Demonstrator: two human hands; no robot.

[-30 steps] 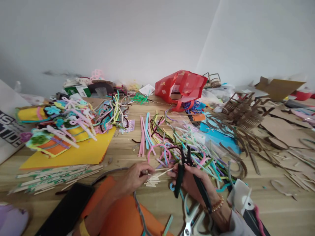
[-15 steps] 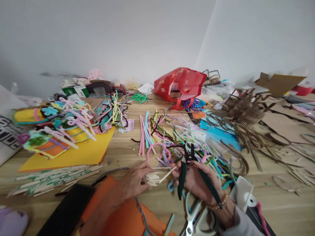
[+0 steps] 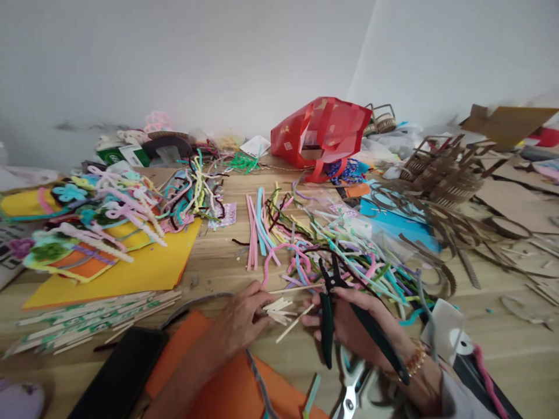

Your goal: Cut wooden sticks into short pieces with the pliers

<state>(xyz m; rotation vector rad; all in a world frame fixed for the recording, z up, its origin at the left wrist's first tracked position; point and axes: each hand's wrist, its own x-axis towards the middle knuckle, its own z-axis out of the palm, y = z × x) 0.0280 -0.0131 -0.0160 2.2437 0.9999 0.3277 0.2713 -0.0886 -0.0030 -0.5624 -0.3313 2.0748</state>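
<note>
Left hand (image 3: pixel 238 321) has its fingers pressed together, pinching a thin wooden stick (image 3: pixel 294 287) that runs level toward the right hand (image 3: pixel 351 329). The stick's far end sits at or just behind the pliers' jaws; exact contact can't be confirmed from this angle. Right hand wraps the green-handled pliers (image 3: pixel 326 326), with the jaws spread and pointing up. Grip looks workable: handles sit across the palm, and a short span between the hands should keep the stick steady. A small pile of short stick offcuts (image 3: pixel 277 309) lies just under the left fingertips. White-handled scissors (image 3: pixel 351 393) sit near the right wrist. Surface is a wood counter (image 3: pixel 218 262), heavily loaded: a tangle of pipe cleaners (image 3: pixel 345 259) ahead of the pliers, an orange foam sheet (image 3: pixel 227 375) near the left forearm, a black tablet (image 3: pixel 116 372) beside it, and green-printed craft sticks (image 3: pixel 89 320) left of that. Further left, pipe-cleaner flower pieces sit on a yellow card sheet (image 3: pixel 117 273). Far side has a red gift bag (image 3: pixel 321 134); right side has cut cardboard lattice (image 3: pixel 443 180). Plain white wall (image 3: pixel 174 58) behind.
</note>
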